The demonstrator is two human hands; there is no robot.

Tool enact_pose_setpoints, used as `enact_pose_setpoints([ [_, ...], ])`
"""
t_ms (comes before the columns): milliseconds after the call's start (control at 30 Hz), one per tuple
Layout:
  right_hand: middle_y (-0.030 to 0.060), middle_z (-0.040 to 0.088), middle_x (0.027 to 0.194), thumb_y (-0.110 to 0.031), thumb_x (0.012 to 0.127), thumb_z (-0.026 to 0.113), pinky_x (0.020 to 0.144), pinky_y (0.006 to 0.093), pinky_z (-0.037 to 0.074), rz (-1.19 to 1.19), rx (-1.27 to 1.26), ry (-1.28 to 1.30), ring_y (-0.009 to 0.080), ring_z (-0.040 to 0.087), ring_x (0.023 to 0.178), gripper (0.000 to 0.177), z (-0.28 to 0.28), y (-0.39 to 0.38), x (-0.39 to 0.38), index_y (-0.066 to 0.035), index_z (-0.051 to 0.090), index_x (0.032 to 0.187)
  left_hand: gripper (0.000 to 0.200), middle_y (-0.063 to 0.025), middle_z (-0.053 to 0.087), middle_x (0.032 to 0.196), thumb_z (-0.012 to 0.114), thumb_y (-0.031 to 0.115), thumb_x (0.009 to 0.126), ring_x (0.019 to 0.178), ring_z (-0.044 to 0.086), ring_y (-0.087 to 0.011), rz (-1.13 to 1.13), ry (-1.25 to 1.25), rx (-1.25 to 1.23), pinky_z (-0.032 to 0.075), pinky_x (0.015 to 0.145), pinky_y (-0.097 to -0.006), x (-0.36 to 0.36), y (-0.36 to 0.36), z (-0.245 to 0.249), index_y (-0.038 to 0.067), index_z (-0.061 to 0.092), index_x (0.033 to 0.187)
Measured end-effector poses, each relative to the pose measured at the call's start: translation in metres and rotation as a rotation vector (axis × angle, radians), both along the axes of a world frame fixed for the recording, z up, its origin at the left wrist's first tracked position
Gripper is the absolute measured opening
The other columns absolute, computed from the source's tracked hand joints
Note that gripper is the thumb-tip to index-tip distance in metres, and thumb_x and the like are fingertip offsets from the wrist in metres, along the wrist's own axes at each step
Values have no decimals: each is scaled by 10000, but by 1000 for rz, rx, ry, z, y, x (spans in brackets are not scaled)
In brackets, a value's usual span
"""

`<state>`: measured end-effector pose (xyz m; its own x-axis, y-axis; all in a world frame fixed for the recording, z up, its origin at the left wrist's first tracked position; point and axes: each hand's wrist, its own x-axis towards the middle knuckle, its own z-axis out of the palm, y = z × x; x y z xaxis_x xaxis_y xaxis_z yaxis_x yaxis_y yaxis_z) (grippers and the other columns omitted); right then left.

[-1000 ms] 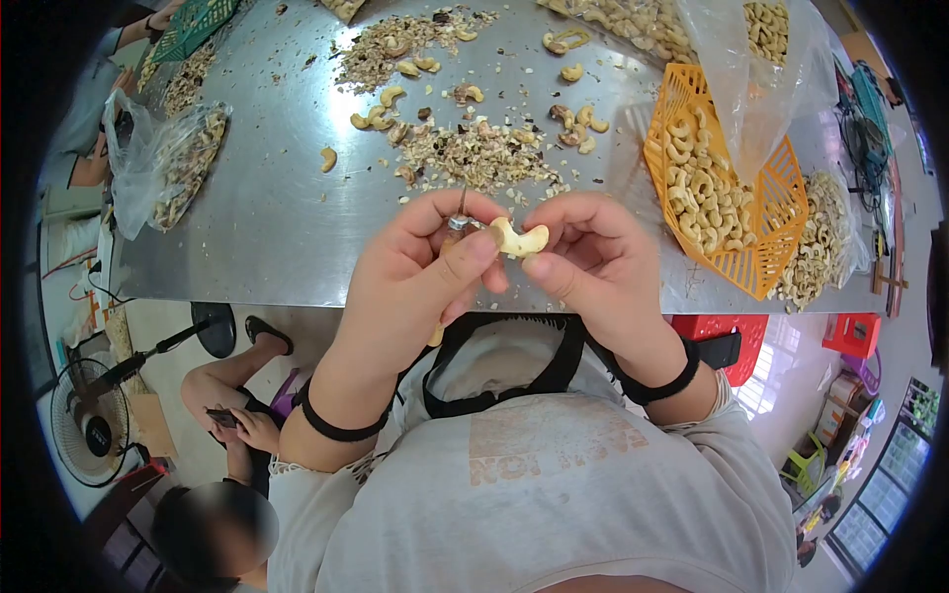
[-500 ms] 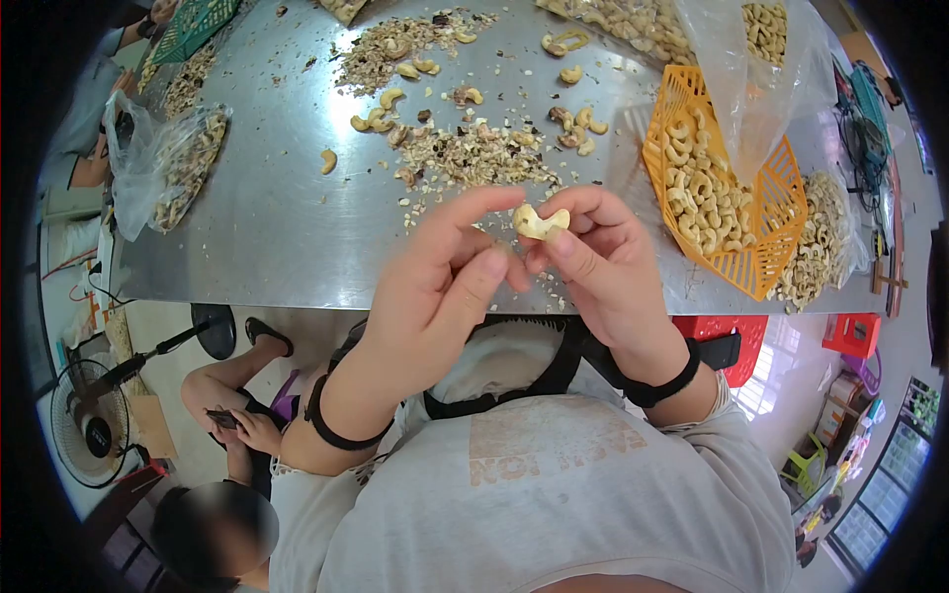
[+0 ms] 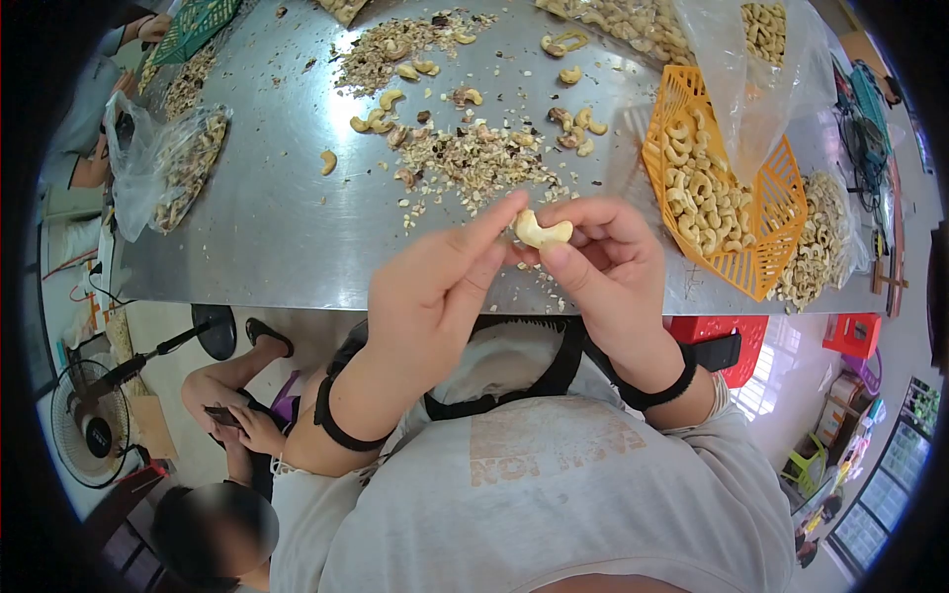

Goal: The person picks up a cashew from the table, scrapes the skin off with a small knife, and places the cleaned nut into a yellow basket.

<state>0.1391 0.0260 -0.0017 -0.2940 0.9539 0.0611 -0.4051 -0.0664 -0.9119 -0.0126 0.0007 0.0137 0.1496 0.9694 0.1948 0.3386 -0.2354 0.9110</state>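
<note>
A pale, curved cashew nut (image 3: 543,231) is held just above the front edge of the metal table (image 3: 267,232). My right hand (image 3: 615,267) pinches it, the thumb below and the index finger behind. From the other side, my left hand (image 3: 430,282) is closed at the nut's left end, with the index fingertip against it; the lower fingertips are partly hidden. Beyond my hands lies a heap of cashew crumbs and skin bits (image 3: 473,156). To the right, an orange plastic basket (image 3: 664,133) holds many whole cashews (image 3: 704,203).
Another crumb pile (image 3: 390,49) lies farther back, with loose cashews (image 3: 374,121) nearby. Bags of nuts stand at left (image 3: 188,168) and back right (image 3: 633,25). Cashew pieces (image 3: 816,232) lie beyond the basket. A seated person (image 3: 247,425) holds a phone behind me, near a fan (image 3: 94,425).
The nut has turned slightly in my fingers. My left hand's fingers have drawn together, and its index finger has straightened against the nut's left end.
</note>
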Motion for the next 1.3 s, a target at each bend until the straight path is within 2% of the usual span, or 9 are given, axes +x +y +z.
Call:
enact_pose_setpoints([
  [33,77,563,856,-25,777,551,705,254,449,21,-35,36,134,556,775,172,-1,1,1,8,489,934,326,-24,537,714,418,52,842,508,384,-38,6,-111,-71,314,472,-156,0,0,0,21,445,1165],
  [167,83,570,845,-17,780,542,709,259,450,82,-119,204,142,561,772,164,-6,4,2,-4,490,935,329,-4,499,664,406,42,839,486,359,-32,1,-330,-229,297,453,-155,2,0,4,6,442,1164],
  [233,78,576,822,-27,793,525,684,259,455,101,-204,198,138,563,755,131,-3,2,2,-26,489,918,341,-17,566,744,437,38,811,550,395,-29,35,-151,-237,347,511,-156,2,-1,8,28,463,1151],
  [400,27,560,814,-101,811,525,678,235,431,208,-242,251,99,536,721,141,-3,3,2,-43,498,937,360,1,526,631,433,56,809,456,362,-28,147,-131,-322,287,412,-165,4,-5,5,-8,435,1164],
  [433,15,554,799,-116,810,532,675,228,417,222,-245,266,89,519,720,145,-8,4,0,-46,501,933,310,-24,542,717,419,78,821,478,392,-36,107,-106,-293,307,400,-166,1,-5,4,1,470,1117],
  [500,-4,537,794,-167,818,528,691,211,390,262,-294,287,76,501,737,148,-7,8,-1,-54,504,911,329,11,404,584,444,113,851,496,339,-48,59,-53,-198,281,443,-182,-3,0,-2,47,453,1173],
  [700,-38,499,760,-219,816,530,610,181,367,288,-421,414,47,480,700,131,5,6,-1,-93,506,840,323,10,435,622,425,88,853,506,335,-46,61,118,-53,281,437,-179,-5,0,4,25,447,1169],
  [900,-45,501,750,-270,813,534,604,170,363,354,-408,401,41,466,671,194,11,-2,5,-91,504,881,319,-20,511,712,410,61,853,504,355,-38,-25,-150,-177,295,439,-168,1,-5,16,18,446,1166],
  [1300,-34,497,780,-242,805,542,588,188,387,225,-380,299,44,466,647,172,19,-24,14,-91,493,870,299,13,467,634,444,59,832,474,333,-34,-42,-193,-251,257,410,-159,1,-10,12,34,473,1129],
])
